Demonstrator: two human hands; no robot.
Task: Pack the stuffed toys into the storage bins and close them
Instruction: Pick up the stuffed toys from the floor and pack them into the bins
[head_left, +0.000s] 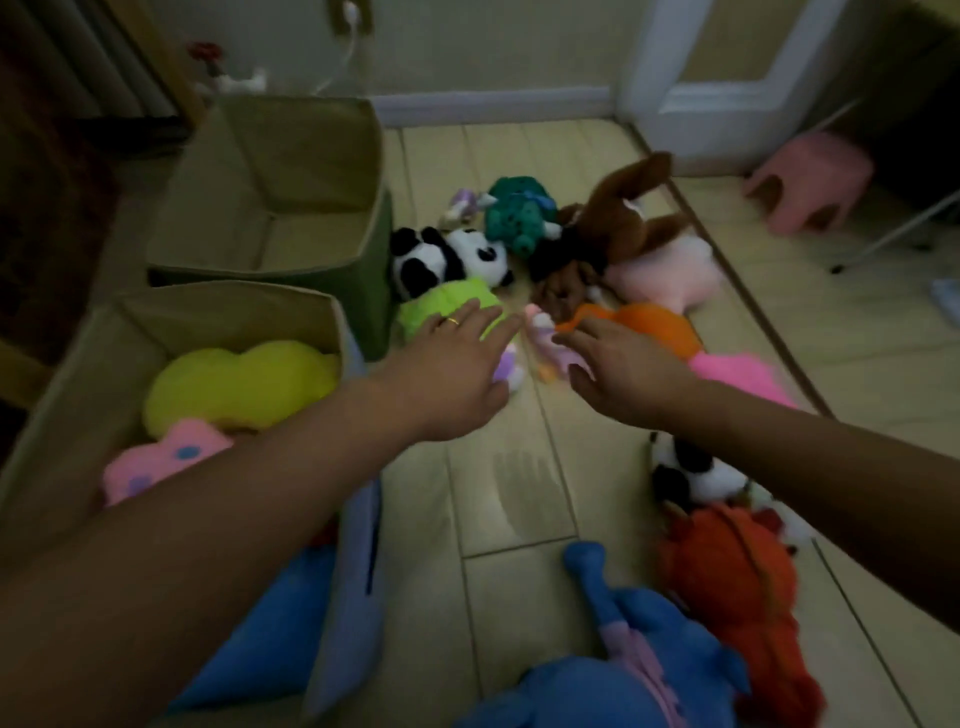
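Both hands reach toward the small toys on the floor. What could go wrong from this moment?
1. The left hand and right hand converge on one small pastel toy; they may collide or fumble it.
2. The near bin already holds a bulky yellow toy; overfilling might stop it closing.

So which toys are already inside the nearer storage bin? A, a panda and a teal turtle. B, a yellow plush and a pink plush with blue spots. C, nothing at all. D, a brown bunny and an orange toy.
B: the nearer bin holds a yellow plush and a pink plush with blue spots, while the panda lies on the floor.
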